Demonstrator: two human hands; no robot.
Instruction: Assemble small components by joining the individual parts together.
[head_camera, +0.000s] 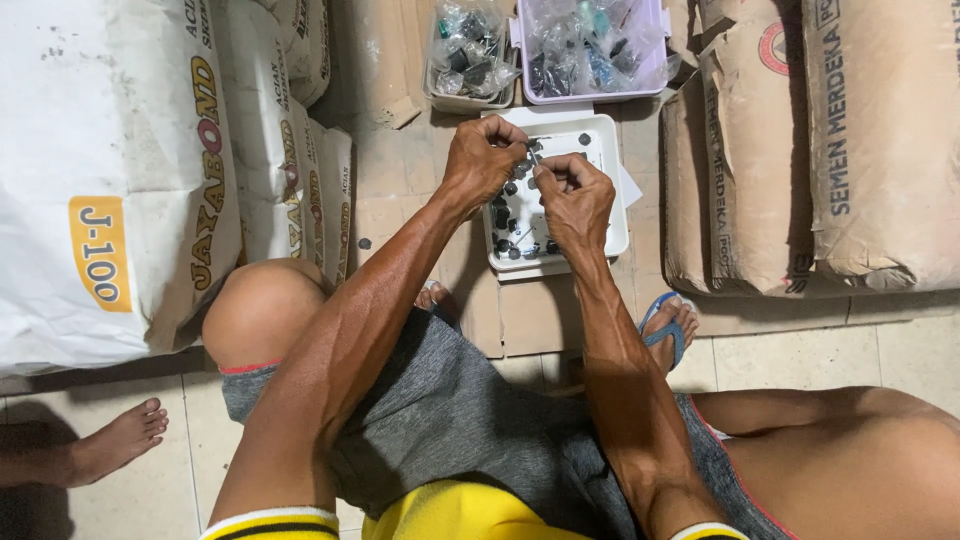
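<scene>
Fingers of the left hand (482, 160) and right hand (572, 195) pinch a small metal pin (534, 155) between them. Both hands hover over a white tray (612, 200) of dark small parts (510, 215). Bags of parts (585, 45) lie beyond; sacks (820, 150) flank the tray.

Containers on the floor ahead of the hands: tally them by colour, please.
White tray under both hands: 1
Lilac tub of bagged parts: 1
Beige tub of bagged parts: 1
Total: 3
</scene>
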